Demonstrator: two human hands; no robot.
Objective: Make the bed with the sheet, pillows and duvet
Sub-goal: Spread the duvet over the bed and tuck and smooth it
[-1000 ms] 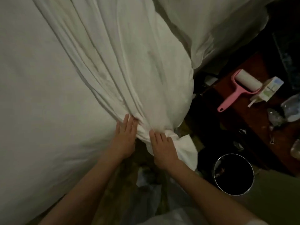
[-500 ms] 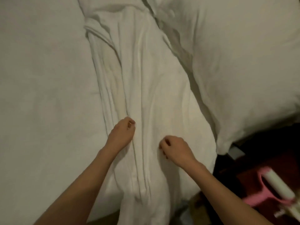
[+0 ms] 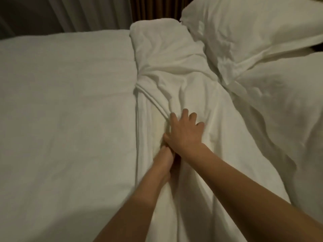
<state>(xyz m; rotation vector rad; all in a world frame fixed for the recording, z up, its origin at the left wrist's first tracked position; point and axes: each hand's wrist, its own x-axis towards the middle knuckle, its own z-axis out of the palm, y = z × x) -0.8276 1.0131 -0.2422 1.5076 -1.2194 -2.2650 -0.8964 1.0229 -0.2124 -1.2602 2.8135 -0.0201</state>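
A bunched white sheet runs in a crumpled band up the middle of the bed, over the smooth white mattress cover on the left. My right hand lies on the sheet with fingers spread and presses on it beside a thick fold. Just below it, partly under its wrist, my left hand digs into the fold and grips the sheet; its fingertips are hidden. Two white pillows lie to the right, one at the top and one lower.
Pale curtains hang behind the bed's far edge, with a dark brown panel next to them. The pillows crowd the right side up to the bunched sheet.
The view rose from the bed's corner to its top. Both hands travelled up the bunched sheet. My right hand spread out and crossed over the left, which now holds the fold.
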